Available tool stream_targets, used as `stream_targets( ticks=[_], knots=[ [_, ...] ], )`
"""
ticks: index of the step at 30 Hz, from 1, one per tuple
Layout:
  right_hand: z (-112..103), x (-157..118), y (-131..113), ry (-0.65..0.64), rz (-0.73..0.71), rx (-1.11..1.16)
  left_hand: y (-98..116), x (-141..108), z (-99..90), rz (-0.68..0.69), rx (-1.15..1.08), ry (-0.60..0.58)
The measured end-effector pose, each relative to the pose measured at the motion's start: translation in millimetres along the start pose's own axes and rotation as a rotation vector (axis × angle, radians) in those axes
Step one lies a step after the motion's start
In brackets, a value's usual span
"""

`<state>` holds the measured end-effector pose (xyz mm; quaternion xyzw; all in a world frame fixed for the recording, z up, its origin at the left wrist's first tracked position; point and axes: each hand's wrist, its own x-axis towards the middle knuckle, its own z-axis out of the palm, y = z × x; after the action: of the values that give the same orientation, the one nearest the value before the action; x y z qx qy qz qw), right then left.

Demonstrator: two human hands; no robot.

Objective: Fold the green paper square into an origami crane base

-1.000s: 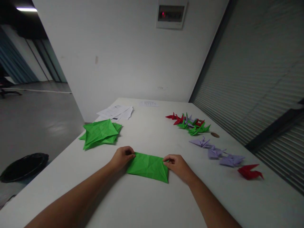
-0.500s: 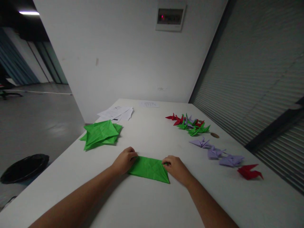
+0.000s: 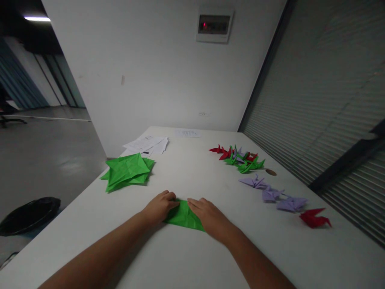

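A folded green paper lies on the white table near its front. My left hand is at the paper's left end, fingers curled over its upper left corner and pressed together on it. Across the right part of the paper rests my right hand, its fingers stretched out flat and pointing left, hiding the right end. A short stretch of green shows between the two hands. Further left on the table is a stack of creased green sheets.
Folded red, green and lilac paper cranes pile at the back right. Lilac cranes and a red one run along the right side, near a brown disc. Printed sheets lie back left. A black bin stands beyond the left edge.
My right hand has moved left from the paper's right corner onto its surface, and its fingers have opened flat. My left hand has shifted slightly right over the paper.
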<state>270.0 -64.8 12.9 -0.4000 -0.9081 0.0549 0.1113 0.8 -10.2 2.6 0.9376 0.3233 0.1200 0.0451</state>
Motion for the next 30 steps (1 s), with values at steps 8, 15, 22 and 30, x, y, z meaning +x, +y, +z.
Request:
stream_targets(
  ticks=[8,15,22,30],
  knots=[
    [-13.4,-11.6,3.3,-0.061,0.069,0.012,-1.8,-0.7,-7.1,0.025,0.092,-0.034],
    [-23.8,-25.1,19.7,-0.126,0.136,0.091,-5.4,-6.3,-13.5,0.014,0.101,-0.051],
    [-24.5,-31.4,36.3,-0.139,0.194,0.091,-8.0,-6.9,-13.1,0.026,0.123,-0.064],
    [-21.7,-33.8,41.2,-0.092,0.217,0.114,-12.5,-6.7,-7.8,0.027,0.135,-0.011]
  ],
)
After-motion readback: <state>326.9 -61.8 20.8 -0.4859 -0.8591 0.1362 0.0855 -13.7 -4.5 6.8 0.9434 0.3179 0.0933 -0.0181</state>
